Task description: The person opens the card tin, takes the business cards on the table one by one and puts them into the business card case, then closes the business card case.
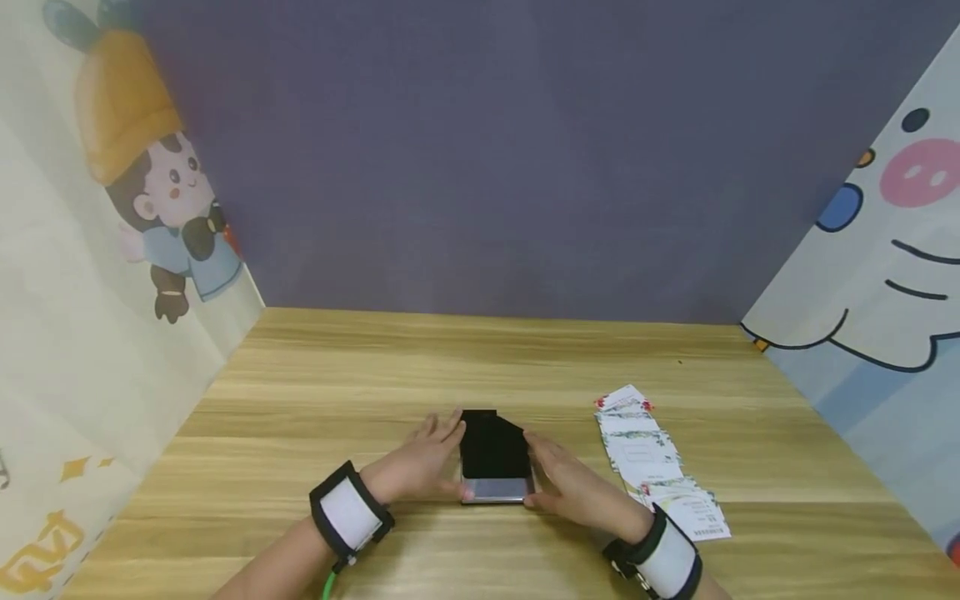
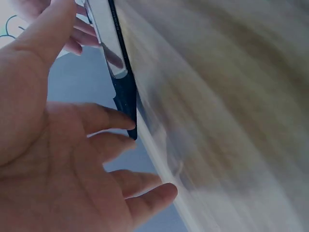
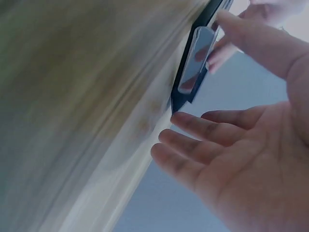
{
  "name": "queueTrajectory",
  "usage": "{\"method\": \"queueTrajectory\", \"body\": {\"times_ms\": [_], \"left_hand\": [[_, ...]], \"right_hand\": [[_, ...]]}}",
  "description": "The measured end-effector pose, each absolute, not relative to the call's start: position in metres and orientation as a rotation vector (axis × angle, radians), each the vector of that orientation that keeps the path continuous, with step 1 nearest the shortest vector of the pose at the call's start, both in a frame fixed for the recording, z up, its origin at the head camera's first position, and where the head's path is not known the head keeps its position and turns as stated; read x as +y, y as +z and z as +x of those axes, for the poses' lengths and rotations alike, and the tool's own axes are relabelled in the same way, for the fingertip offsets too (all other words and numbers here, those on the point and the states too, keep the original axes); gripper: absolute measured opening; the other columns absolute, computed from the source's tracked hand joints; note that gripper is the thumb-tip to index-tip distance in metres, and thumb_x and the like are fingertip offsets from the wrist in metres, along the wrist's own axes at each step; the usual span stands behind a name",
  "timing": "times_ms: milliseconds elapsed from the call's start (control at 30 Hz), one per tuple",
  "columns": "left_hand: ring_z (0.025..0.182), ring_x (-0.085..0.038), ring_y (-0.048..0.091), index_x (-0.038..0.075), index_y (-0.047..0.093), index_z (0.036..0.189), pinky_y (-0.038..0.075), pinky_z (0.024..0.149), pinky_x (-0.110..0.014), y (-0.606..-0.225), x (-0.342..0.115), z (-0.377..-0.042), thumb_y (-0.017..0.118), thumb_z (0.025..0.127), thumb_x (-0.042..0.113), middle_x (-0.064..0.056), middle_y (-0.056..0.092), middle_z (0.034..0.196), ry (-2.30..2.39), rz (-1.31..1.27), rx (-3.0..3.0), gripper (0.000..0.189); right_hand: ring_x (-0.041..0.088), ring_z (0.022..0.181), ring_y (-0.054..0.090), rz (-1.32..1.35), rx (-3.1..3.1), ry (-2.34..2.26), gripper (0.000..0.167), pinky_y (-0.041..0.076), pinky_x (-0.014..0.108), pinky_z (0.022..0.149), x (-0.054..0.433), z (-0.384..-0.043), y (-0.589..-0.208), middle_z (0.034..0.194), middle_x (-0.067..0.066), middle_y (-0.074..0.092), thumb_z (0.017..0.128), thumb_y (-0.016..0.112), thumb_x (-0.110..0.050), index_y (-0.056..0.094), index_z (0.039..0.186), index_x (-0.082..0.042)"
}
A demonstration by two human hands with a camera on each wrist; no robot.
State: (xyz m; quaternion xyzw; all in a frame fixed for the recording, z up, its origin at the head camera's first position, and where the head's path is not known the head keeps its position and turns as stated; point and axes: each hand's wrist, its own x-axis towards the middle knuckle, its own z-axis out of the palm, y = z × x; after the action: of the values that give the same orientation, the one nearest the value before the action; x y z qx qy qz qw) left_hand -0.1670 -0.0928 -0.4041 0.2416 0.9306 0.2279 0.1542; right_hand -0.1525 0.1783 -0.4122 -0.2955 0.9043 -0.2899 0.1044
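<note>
A flat black-and-silver case, like a card case, lies on the wooden table between both hands. Its black part spreads away from me with a slanted far-right corner, and a silver strip shows at its near end. My left hand is along its left side, fingertips at the far part and thumb by the near corner. Along the right side is my right hand, fingers extended, thumb at the near-right corner. Both wrist views show loosely straight fingers and a shiny, mirror-like panel on the case's edge.
To the right, a column of overlapping white paper cards with floral borders runs toward my right wrist, which partly covers its near end. A dark grey panel stands behind the table. Cartoon-printed sheets flank both sides.
</note>
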Motion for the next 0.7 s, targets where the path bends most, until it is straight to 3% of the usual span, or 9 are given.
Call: {"method": "queueTrajectory", "body": {"times_ms": [133, 433, 700], "left_hand": [[0.153, -0.055, 0.013, -0.008, 0.032, 0.157, 0.022, 0.12, -0.068, -0.403, -0.094, -0.166, 0.083, 0.084, 0.044, -0.02, 0.018, 0.17, 0.613, 0.699, 2.66, 0.102], [0.153, -0.054, 0.016, -0.006, 0.033, 0.157, 0.023, 0.121, -0.067, -0.405, -0.094, -0.169, 0.083, 0.084, 0.044, -0.019, 0.023, 0.169, 0.584, 0.689, 2.644, 0.102], [0.154, -0.052, 0.017, -0.006, 0.034, 0.157, 0.022, 0.121, -0.067, -0.401, -0.093, -0.169, 0.083, 0.084, 0.044, -0.019, 0.023, 0.169, 0.581, 0.674, 2.633, 0.101]], "right_hand": [[0.057, 0.141, 0.038, -0.828, 2.724, -0.848, 0.074, 0.032, 0.068, 0.114, 0.192, -0.151, -0.407, 0.152, 0.042, 0.038, 0.096, 0.073, -0.019, 0.036, 0.149, 0.017], [0.054, 0.126, 0.055, -0.719, 2.908, -0.713, 0.059, 0.05, 0.062, 0.101, 0.246, -0.167, -0.398, 0.138, 0.037, 0.055, 0.089, 0.079, -0.007, 0.052, 0.137, 0.016], [0.048, 0.109, 0.063, -0.617, 2.936, -0.605, 0.043, 0.054, 0.06, 0.093, 0.288, -0.174, -0.405, 0.113, 0.024, 0.066, 0.081, 0.084, -0.004, 0.065, 0.115, 0.013]]}}
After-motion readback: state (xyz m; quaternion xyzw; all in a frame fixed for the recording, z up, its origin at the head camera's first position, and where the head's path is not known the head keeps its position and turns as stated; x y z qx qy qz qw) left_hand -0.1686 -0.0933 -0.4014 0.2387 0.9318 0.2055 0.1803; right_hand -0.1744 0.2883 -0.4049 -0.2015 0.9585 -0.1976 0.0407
